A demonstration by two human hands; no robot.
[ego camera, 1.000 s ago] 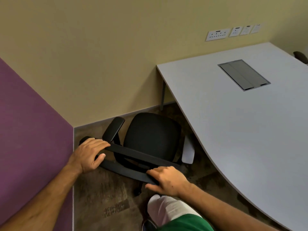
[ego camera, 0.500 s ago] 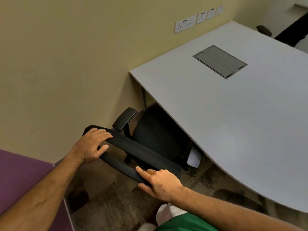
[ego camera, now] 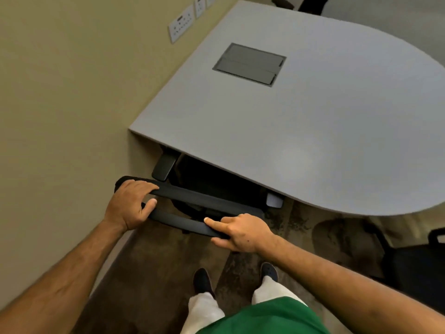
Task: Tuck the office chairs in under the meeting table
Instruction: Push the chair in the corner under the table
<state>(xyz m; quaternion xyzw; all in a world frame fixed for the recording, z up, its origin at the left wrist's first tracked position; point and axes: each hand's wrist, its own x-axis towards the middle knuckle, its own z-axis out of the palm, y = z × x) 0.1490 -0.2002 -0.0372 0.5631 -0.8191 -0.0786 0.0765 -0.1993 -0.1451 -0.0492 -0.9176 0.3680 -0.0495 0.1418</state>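
Note:
A black office chair (ego camera: pixel 190 196) stands with its seat mostly under the grey meeting table (ego camera: pixel 313 131); only the backrest top and one armrest (ego camera: pixel 163 166) stick out. My left hand (ego camera: pixel 130 206) grips the left end of the backrest, fingers curled over its top and thumb beneath. My right hand (ego camera: pixel 238 231) holds the right end of the backrest, index finger lying along its edge.
A beige wall with sockets (ego camera: pixel 181 25) runs close on the left. A second black chair (ego camera: pixel 414 266) stands at the right, out from the table. Another dark chair (ego camera: pixel 298 3) sits at the far side. My feet (ego camera: pixel 236 278) are on the brown carpet.
The chair has rolled forward under the table, so its seat is now hidden beneath the tabletop. Both hands stayed on the backrest and moved with it.

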